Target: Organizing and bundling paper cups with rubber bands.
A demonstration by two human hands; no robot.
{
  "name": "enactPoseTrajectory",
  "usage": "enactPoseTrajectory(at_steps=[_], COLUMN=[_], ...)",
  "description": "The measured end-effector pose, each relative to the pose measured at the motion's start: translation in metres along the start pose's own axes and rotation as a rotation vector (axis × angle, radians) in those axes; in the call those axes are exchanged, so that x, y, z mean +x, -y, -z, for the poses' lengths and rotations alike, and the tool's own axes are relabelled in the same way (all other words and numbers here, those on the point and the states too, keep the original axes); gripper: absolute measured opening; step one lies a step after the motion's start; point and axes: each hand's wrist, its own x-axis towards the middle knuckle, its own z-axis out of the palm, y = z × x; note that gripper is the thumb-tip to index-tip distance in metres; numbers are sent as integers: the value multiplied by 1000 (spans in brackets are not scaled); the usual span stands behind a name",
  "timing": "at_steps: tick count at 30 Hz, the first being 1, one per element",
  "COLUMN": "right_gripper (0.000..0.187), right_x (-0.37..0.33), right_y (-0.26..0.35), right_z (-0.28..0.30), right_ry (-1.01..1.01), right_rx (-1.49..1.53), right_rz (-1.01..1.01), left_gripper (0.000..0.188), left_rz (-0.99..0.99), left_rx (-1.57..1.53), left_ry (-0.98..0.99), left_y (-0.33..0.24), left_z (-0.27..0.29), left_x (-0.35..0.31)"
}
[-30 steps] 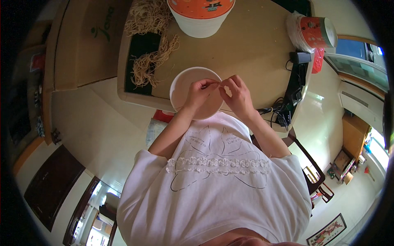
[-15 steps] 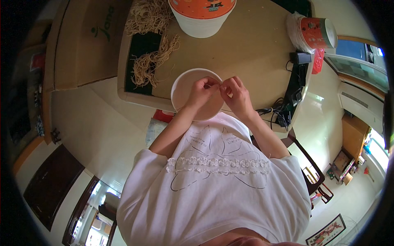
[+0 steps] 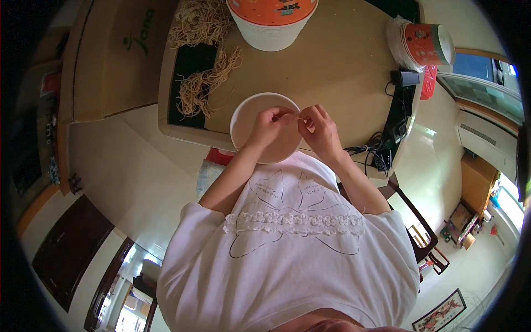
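Note:
Over a white round paper tub (image 3: pixel 234 119) at the near edge of the table, my two hands work close together. The fingers of my left hand (image 3: pixel 266 130) are closed in a pinch above the tub's inside. Opposite it, by the tub's right rim, my right hand (image 3: pixel 321 133) pinches too. A faint thin pale bit shows between the fingertips, too small to name. Left of the tub lies a loose bunch of tan, noodle-like strands (image 3: pixel 200 91). A larger tangled heap of the same strands (image 3: pixel 200 25) lies farther back.
At the back stands a stack of white tubs with an orange printed one (image 3: pixel 274 27). More orange printed tubs (image 3: pixel 423 44) lie on their side in clear plastic at right. Black cables (image 3: pixel 379 148) and a small dark device (image 3: pixel 408 78) line the right edge. A cardboard box (image 3: pixel 119 61) stands left.
Both hands stay over the tub and shift only slightly, with the fingertips a little farther apart. The tub and strands look unmoved.

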Motion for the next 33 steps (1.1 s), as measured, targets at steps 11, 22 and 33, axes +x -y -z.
enactPoseTrajectory(at_steps=[11,22,33], right_gripper=[11,11,10], right_x=[1,2,5], right_y=[2,3,4], right_z=[2,2,3], right_ry=[-56,-46,-94], right_rx=[-139,-42,-262], right_rz=[79,15,160], left_gripper=[13,12,13], left_rz=[-78,-21,97], left_rx=[60,38,-9], left_ry=[18,-2,9], left_y=[1,-1,-5], left_z=[-2,-1,-1], left_x=[3,3,0])
